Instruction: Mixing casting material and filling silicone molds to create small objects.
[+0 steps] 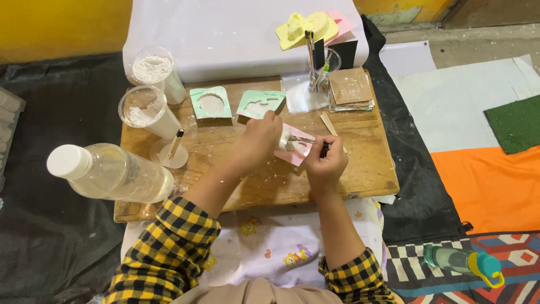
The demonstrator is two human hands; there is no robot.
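Observation:
My left hand (260, 137) grips a small white plaster piece (285, 141) over a pink mould (298, 153) on the low wooden board (365, 163). My right hand (327, 163) holds a thin metal tool (308, 140) whose tip touches the white piece. Both sleeves are yellow and black check. White powder dusts the board around the hands.
Two green moulds (211, 103) (260, 103) lie behind the hands. Two plastic cups of white powder (145, 110) (154, 70) and a clear capped bottle (109, 171) stand at left. A glass with tools (320, 67), brown squares (350, 87) and a wooden stick (328, 123) sit at right.

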